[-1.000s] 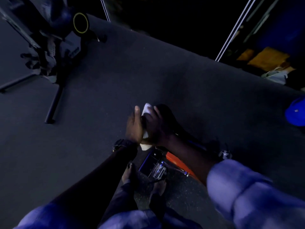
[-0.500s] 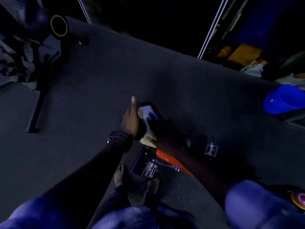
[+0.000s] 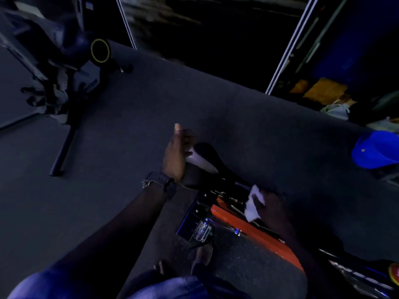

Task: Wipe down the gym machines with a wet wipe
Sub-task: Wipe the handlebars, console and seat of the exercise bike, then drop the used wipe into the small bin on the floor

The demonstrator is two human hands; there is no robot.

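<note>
Dark gym floor [image 3: 129, 147]; left hand [image 3: 176, 157] flat against one saddle [image 3: 204, 162], right hand [image 3: 273, 209] pinching one wipe [image 3: 253, 205].

Two bare forearms are extended forward and down, seen from above.

The left hand [image 3: 174, 157] is held edge-up with its fingers straight and together and the thumb uppermost; a dark watch [image 3: 160, 183] is worn on its wrist, and the forearm is stretched out from a blue sleeve [image 3: 43, 283] at the lower left. The right hand [image 3: 271, 209] is set lower and further right, deep in shadow, and a white wipe [image 3: 253, 205] is pinched in its fingers.
</note>
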